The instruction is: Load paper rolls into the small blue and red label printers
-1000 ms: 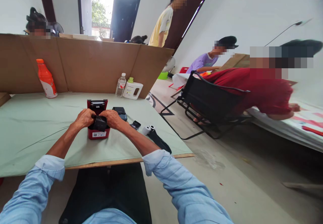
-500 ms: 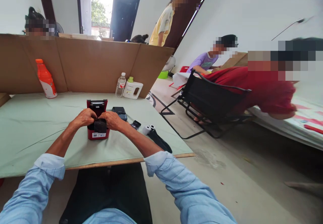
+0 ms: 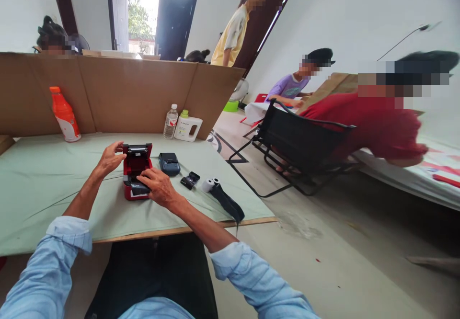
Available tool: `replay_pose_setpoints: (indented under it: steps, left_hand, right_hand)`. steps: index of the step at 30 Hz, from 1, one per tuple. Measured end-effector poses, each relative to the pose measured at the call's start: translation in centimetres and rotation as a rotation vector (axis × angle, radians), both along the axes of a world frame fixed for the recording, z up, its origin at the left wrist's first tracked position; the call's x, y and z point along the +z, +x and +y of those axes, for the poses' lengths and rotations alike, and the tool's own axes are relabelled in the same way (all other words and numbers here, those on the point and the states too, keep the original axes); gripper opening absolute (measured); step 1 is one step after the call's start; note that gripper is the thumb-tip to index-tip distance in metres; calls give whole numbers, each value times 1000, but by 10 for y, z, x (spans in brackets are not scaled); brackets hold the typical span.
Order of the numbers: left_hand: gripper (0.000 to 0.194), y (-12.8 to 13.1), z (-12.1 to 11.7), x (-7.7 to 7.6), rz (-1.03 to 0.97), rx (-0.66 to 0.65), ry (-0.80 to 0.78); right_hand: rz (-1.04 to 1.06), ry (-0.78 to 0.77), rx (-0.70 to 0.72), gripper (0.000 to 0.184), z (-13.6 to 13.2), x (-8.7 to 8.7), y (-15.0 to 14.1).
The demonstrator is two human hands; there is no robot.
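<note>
A small red label printer (image 3: 128, 192) stands on the green table cover (image 3: 43, 180) with its lid up. My left hand (image 3: 109, 159) is open, fingers spread, its fingertips at the left edge of the raised lid. My right hand (image 3: 158, 186) lies flat across the printer's front, fingers stretched over a black part seated in the body. Just right of the printer lie a dark blue device (image 3: 168, 163), a small black piece (image 3: 189, 180), white paper rolls (image 3: 209, 184) and a black strap (image 3: 228, 204) that hangs over the table edge.
A cardboard divider (image 3: 136, 94) walls off the back of the table, with an orange bottle (image 3: 65, 115), a water bottle (image 3: 170, 121) and a white jug (image 3: 189, 127) in front of it. To the right stands a black folding chair (image 3: 298, 142), and a person in red (image 3: 377, 122) leans over a bed.
Both hands were closed round the black part above the printer. The part now sits in the body, my left hand has moved up to the lid, and my right hand rests flat on the front.
</note>
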State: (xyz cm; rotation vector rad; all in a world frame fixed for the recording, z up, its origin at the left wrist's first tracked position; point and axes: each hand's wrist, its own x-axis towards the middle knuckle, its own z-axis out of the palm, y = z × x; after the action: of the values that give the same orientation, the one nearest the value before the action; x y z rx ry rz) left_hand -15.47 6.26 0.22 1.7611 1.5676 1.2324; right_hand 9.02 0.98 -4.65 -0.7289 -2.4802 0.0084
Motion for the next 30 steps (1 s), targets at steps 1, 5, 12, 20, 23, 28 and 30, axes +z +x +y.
replay_pose_setpoints:
  steps: [1, 5, 12, 20, 23, 28, 30]
  left_hand:
    - [64, 0, -4, -2, 3, -9, 24]
    - [48, -3, -34, -9, 96, -93, 111]
    - [55, -13, -85, -16, 283, -275, 77]
    - [72, -7, -94, -42, 391, -136, 85]
    - [72, -3, -96, -51, 391, -95, 85]
    - [72, 3, -98, -56, 422, -42, 104]
    - [70, 4, -97, -55, 435, -41, 109]
  right_hand:
    - [9, 6, 1, 50, -2, -3, 1]
    - [50, 24, -9, 53, -7, -14, 2]
    - [77, 46, -39, 44, -14, -18, -1]
    - [181, -82, -152, 93, -5, -18, 8]
    - [131, -188, -198, 99, 3, -21, 14]
    - [99, -248, -196, 85, 5, -26, 18]
    - [127, -259, -181, 80, 6, -26, 17]
